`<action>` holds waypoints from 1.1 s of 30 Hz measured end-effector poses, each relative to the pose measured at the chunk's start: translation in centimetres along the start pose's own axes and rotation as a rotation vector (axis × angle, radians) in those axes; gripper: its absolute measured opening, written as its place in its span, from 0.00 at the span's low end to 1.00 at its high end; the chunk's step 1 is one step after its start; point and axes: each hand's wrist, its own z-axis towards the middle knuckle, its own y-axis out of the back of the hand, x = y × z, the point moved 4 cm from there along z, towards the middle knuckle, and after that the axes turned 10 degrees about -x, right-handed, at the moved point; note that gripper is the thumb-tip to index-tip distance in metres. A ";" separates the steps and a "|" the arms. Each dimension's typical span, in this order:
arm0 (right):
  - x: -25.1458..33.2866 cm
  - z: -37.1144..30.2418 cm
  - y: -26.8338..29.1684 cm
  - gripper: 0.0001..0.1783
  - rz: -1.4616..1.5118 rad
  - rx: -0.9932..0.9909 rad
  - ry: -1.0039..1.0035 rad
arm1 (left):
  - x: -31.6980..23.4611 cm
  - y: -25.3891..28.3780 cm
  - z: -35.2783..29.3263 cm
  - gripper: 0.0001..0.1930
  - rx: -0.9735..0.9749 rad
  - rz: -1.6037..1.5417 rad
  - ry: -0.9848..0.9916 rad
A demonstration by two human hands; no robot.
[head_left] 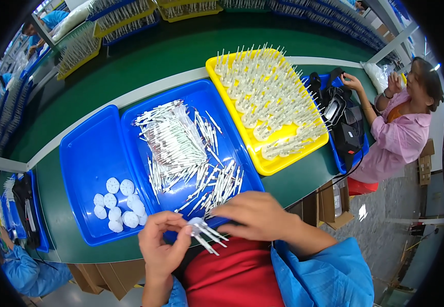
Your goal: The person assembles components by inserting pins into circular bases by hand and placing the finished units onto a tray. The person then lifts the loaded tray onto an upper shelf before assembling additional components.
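Over the front edge of the trays, my left hand [163, 240] is closed, pinching a white round disc [195, 222] between thumb and fingers. Several thin white sticks [209, 239] stand out from the disc toward the lower right. Just right of it, my right hand [252, 215] reaches leftward, palm down; its fingertips are blurred, and whether they hold anything cannot be made out. Beyond my hands lies a blue tray [214, 100] heaped with loose white sticks [224, 187] and a clear bag of sticks [173, 140]. Left of it, another blue tray [86, 148] holds several white discs [127, 187].
At the right, a yellow tray [278, 165] carries rows of discs with upright sticks. Beside it, a blue tray [366, 146] holds black gear, with a person in pink [401, 133] alongside. Stacked trays [186, 10] line the far side of the green table [176, 61].
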 end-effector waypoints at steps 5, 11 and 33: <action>-3.9 -4.4 8.6 0.07 -0.310 -0.461 -0.410 | -0.6 6.4 1.3 0.13 -0.328 0.063 -0.054; -8.1 -10.2 11.8 0.13 0.520 -0.754 -1.053 | 1.6 11.9 3.2 0.10 -0.379 0.235 -0.047; -9.1 -5.8 11.2 0.16 1.136 -0.968 -1.131 | 3.4 11.1 3.1 0.09 -0.475 0.378 -0.199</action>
